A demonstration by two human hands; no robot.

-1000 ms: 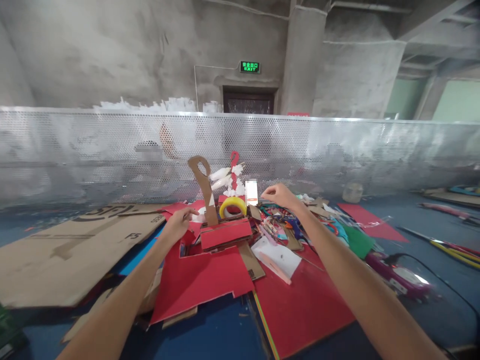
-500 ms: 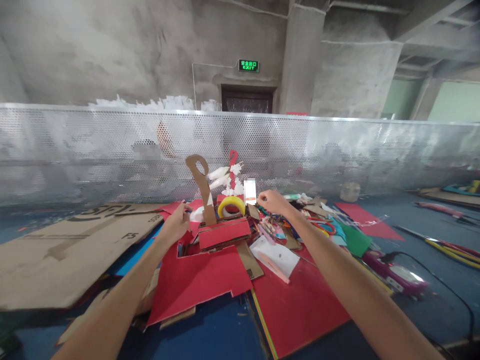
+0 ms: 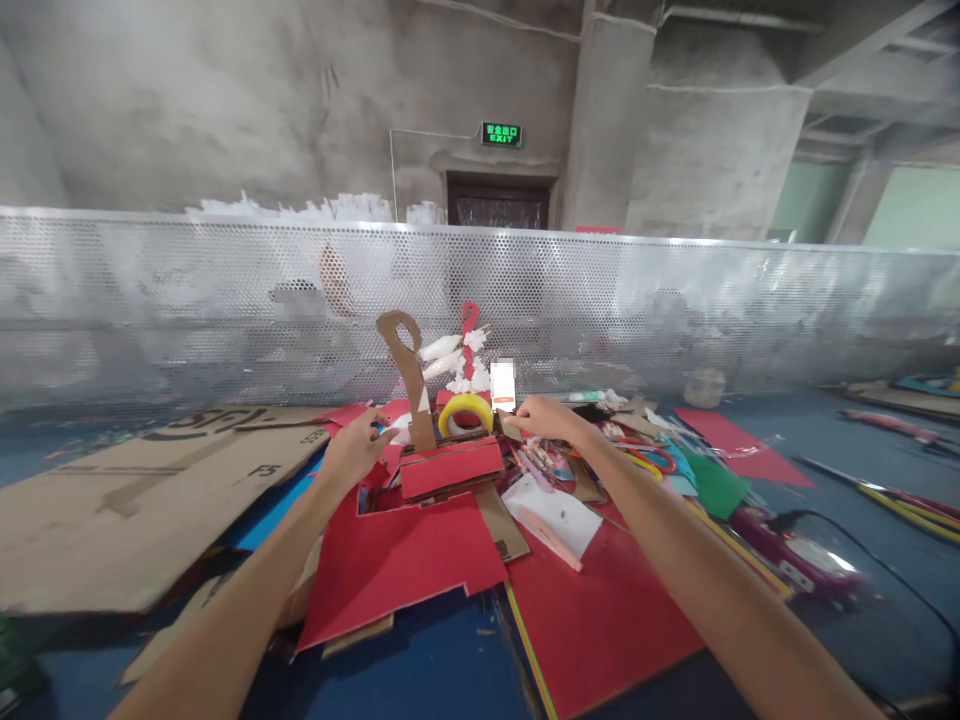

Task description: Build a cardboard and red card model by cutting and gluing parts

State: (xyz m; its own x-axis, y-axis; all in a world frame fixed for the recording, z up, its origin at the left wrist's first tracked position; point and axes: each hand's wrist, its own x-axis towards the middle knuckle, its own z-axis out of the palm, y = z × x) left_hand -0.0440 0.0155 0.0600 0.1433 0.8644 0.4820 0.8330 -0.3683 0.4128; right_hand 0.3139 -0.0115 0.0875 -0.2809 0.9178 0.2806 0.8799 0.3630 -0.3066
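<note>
My left hand [image 3: 356, 448] is closed, thumb and fingers together, at the edge of a crumpled white piece [image 3: 399, 430]; I cannot tell whether it grips that piece. Just right of it stands an upright brown cardboard shape [image 3: 409, 375] with a loop at its top. My right hand [image 3: 553, 420] is closed in a pinch beside a small brown cardboard piece [image 3: 510, 428]; what lies between the fingertips is hidden. Between the hands are a yellow tape roll [image 3: 452, 408] and a red-faced cardboard block [image 3: 451, 468]. Behind them rises a red hooked piece [image 3: 470, 325] with white flowers [image 3: 474, 378].
Red sheets [image 3: 409, 565] cover the near middle. Large flat cardboard [image 3: 150, 510] lies left. Loose pens and scraps, a white paper [image 3: 551, 515], a purple corded device [image 3: 795, 555] and yellow-handled scissors [image 3: 900, 505] are right. A perforated metal screen [image 3: 225, 310] closes the far side. A lit phone [image 3: 503, 385] stands centrally.
My right hand has dipped slightly, its fingertips now lower beside the small cardboard piece. My left thumb and fingers have shifted a little at the white piece. The view has moved slightly.
</note>
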